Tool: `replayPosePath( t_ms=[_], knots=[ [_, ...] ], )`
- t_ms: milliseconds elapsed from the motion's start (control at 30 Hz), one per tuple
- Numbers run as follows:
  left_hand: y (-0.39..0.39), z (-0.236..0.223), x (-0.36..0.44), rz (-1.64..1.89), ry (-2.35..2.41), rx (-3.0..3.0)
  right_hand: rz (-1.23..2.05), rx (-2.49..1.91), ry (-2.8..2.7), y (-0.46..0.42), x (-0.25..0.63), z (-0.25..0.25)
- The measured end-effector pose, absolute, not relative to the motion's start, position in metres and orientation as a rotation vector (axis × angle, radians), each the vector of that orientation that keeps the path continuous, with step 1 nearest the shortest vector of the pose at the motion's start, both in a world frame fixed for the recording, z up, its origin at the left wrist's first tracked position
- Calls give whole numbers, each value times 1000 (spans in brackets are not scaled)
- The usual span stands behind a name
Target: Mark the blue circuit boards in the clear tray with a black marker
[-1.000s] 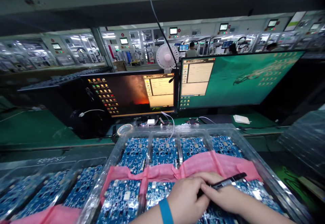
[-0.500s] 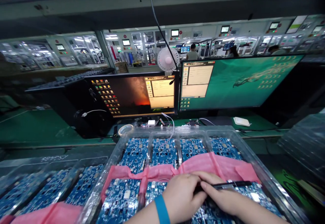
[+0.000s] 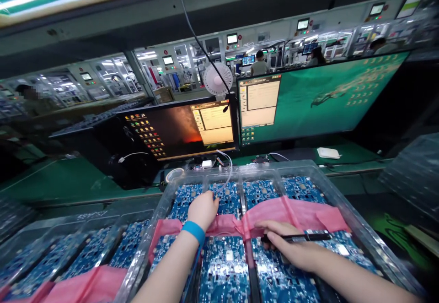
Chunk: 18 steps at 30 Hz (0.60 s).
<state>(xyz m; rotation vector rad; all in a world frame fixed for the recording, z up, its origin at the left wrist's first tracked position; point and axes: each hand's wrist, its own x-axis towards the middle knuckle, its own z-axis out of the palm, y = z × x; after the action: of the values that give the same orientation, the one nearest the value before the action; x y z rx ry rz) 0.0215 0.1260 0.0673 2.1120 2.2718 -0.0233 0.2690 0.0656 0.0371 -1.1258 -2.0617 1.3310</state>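
My left hand [image 3: 204,209], with a blue band [image 3: 194,230] round the wrist, is over the upper blue circuit boards [image 3: 229,202] in a clear plastic tray [image 3: 356,216]. Its fingers are curled and mostly hidden, so what they grip, if anything, does not show. Just beyond it, a thin white cable [image 3: 230,168] comes down onto a board. Lower right, my right hand [image 3: 288,243] is closed round a black pen [image 3: 313,237], above a front-row board. Pink strips [image 3: 274,211] lie across the middle of the tray.
A second tray of boards [image 3: 78,257] stands at the left. Behind are two monitors [image 3: 181,129], a small fan [image 3: 218,79] and a hanging black cable [image 3: 195,33]. A white box [image 3: 328,153] lies on the green bench. Stacked clear trays [image 3: 414,175] are at the right.
My left hand has parted from the right hand and moved left and away from me, over the upper boards. The right hand keeps the pen. The view has tilted slightly.
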Motion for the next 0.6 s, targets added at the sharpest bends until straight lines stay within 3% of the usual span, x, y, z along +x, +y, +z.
replayPosePath(
  t_ms=[600],
  knots=[
    [143, 55, 30, -15, 2375, 2100, 1250, -1109, -2127, 68, 269, 46]
  ],
)
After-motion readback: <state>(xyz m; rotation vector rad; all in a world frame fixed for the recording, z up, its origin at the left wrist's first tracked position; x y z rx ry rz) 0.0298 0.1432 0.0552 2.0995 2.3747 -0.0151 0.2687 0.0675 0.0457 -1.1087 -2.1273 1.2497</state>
